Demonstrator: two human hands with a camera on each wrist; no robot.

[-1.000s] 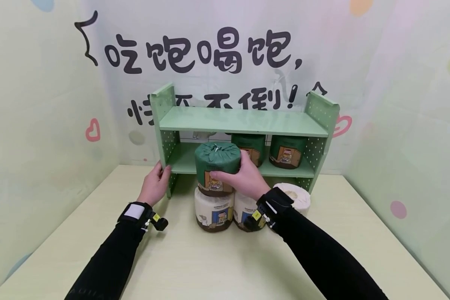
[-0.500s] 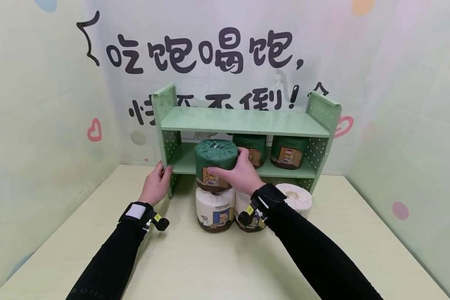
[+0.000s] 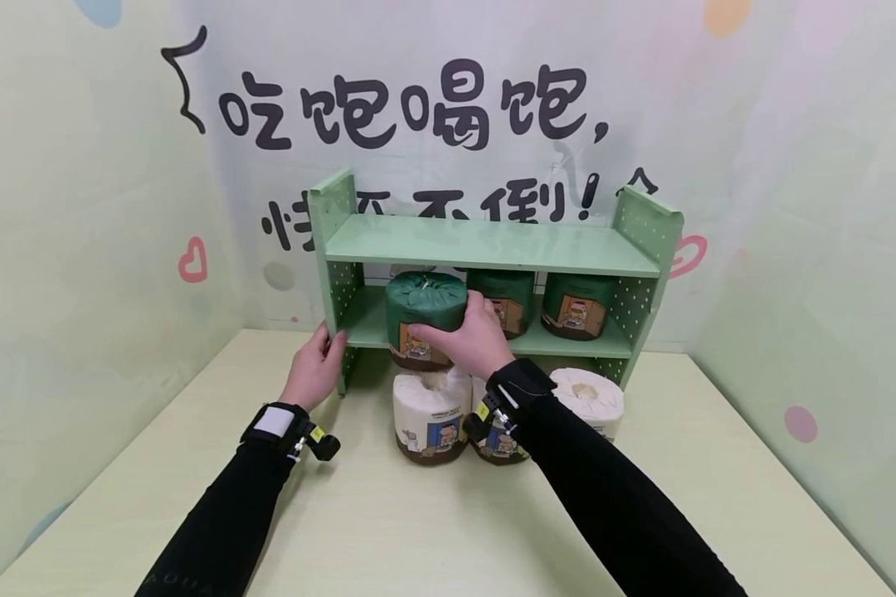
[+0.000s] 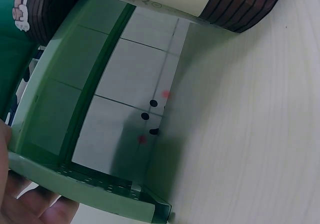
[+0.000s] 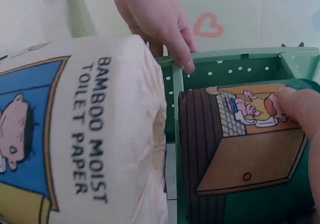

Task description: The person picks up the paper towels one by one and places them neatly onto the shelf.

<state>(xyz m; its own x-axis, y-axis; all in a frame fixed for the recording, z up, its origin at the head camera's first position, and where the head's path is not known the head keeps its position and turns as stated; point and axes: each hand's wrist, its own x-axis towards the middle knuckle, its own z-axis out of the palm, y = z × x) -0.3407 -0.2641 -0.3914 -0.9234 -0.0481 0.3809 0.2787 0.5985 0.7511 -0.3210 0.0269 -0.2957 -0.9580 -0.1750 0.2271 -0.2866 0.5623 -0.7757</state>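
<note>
Head view is showing two arms in black sleeves reaching over a pale wooden table point(image 3: 388, 531) toward a little green shelf point(image 3: 493, 245). The right hand point(image 3: 466, 336) is holding a green toilet paper roll point(image 3: 426, 308), with its fingers and thumb curling round the side of the roll. The roll is standing upright at the front edge of the lower shelf board, on the left part of it, with its bottom hanging a little over the edge. The left hand point(image 3: 315, 365) is gripping the left side wall of the shelf, with the thumb on the front edge; the other fingers are going behind the wall and are hiding there.

Two more green rolls are sitting farther back on the same board: a middle green roll point(image 3: 509, 294) and a right green roll point(image 3: 578, 305). Under the shelf, on the table, three white rolls are standing: a left white roll point(image 3: 431, 413), a middle white roll point(image 3: 499, 438) partly hiding behind the right wrist, and a right white roll point(image 3: 591, 400).

Right wrist view is showing the white roll up close, with the words BAMBOO MOIST TOILET PAPER, just beside the held green roll. Left wrist view is showing the green shelf wall and fingertips at its edge.
</note>
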